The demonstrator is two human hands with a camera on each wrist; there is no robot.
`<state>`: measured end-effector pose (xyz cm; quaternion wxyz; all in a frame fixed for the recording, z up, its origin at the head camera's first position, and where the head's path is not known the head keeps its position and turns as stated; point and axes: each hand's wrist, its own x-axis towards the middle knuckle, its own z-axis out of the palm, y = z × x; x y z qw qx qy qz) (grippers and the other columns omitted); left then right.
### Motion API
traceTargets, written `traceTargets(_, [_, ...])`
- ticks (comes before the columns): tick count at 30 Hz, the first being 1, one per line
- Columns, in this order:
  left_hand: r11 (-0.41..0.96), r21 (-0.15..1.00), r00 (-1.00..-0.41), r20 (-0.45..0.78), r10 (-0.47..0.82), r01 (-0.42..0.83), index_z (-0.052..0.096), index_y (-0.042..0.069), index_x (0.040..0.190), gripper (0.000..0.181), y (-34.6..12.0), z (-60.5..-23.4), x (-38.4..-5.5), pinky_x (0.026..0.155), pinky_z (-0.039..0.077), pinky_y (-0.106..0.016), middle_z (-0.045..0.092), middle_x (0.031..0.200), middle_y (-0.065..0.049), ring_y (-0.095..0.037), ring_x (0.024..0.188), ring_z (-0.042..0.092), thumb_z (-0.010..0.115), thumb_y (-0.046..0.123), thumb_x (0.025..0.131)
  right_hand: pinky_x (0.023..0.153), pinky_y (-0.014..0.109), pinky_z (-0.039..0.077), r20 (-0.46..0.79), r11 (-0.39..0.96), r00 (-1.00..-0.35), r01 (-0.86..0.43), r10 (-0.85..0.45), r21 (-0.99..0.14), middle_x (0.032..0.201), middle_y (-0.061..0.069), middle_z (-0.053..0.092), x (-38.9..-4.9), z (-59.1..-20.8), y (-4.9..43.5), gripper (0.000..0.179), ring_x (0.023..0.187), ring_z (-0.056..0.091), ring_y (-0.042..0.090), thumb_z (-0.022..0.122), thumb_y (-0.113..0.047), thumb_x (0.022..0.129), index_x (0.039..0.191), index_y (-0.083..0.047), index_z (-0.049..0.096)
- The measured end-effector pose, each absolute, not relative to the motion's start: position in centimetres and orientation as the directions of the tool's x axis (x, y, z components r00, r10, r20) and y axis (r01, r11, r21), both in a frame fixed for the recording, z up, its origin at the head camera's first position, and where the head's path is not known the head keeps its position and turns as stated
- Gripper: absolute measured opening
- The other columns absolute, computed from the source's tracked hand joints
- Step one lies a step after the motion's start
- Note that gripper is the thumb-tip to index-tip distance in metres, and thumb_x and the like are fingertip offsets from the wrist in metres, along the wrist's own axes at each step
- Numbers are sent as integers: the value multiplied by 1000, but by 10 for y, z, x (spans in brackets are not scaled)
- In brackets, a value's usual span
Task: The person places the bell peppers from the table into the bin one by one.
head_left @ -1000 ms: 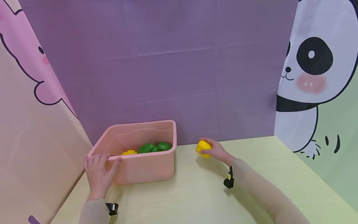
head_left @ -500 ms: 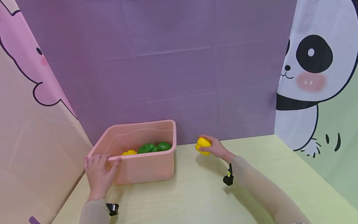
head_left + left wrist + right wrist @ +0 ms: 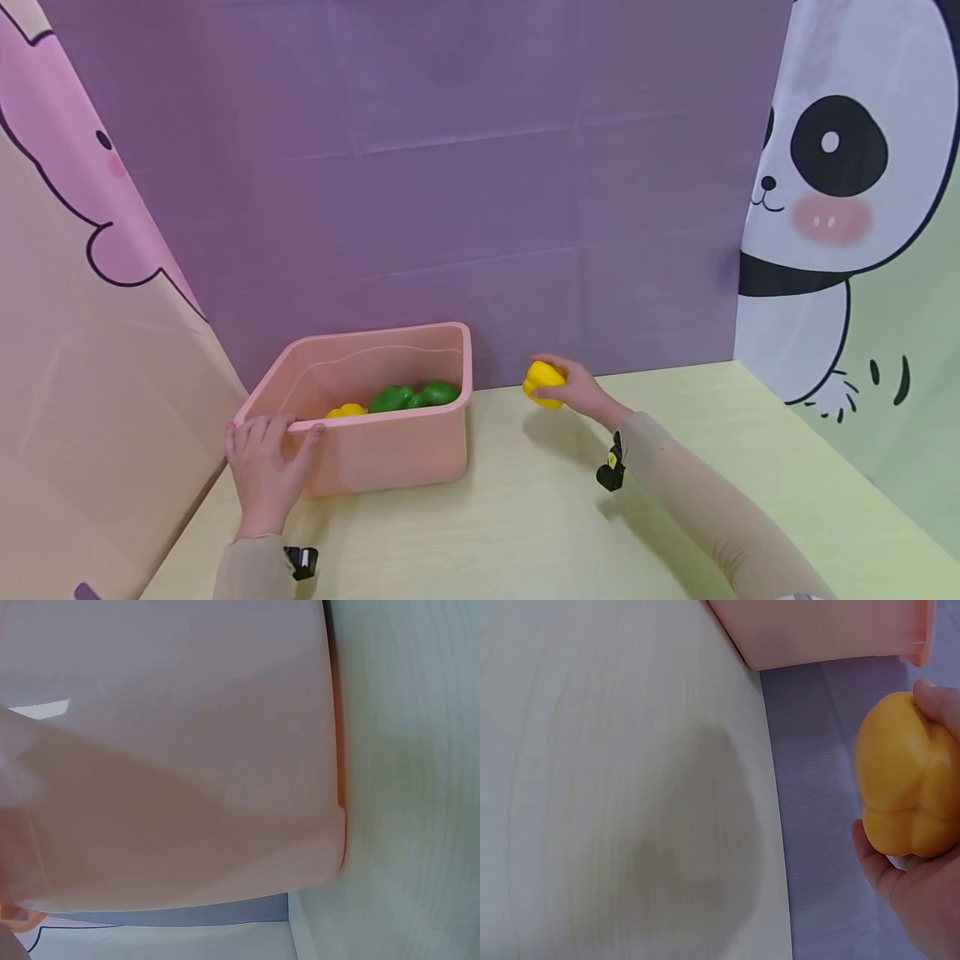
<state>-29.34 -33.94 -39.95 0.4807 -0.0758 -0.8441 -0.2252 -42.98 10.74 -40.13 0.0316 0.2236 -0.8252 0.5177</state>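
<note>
My right hand (image 3: 581, 393) holds a yellow bell pepper (image 3: 541, 384) between thumb and fingers, raised over the table, with its shadow below. In the right wrist view the lobed end of the pepper (image 3: 907, 772) faces the camera. A pink plastic bin (image 3: 390, 457) stands left of it. At the bin's near left corner, my left hand (image 3: 264, 475) grips the rim, fingers hooked over it. Inside lie green bell peppers (image 3: 392, 399) and a yellow one (image 3: 347, 410), partly hidden by the front wall. The left wrist view is mostly the bin's outer wall (image 3: 187, 765).
The light wooden table (image 3: 510, 533) ends at a purple backdrop (image 3: 465, 183) close behind the bin. A printed cloth with a panda (image 3: 840, 167) hangs on the right, and another with a pink figure (image 3: 67, 133) on the left. Wrist cameras (image 3: 611, 471) sit on both sleeves.
My right hand has lifted the yellow bell pepper a little higher, away from the table. The left hand and the bin have stayed where they were.
</note>
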Motion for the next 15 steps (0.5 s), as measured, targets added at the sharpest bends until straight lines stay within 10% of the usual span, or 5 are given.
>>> traceTargets(15, [882,295,-502,861,-79,367,62,2,98,50,-342,-401,-296,113,4,-58,58,96,-19,-41,105,44,63,50,87,83,35,48,277,352,-905,-386,-321,-853,123,11,56,-430,-393,105,63,99,53,28,75,-16,83,141,-11,50])
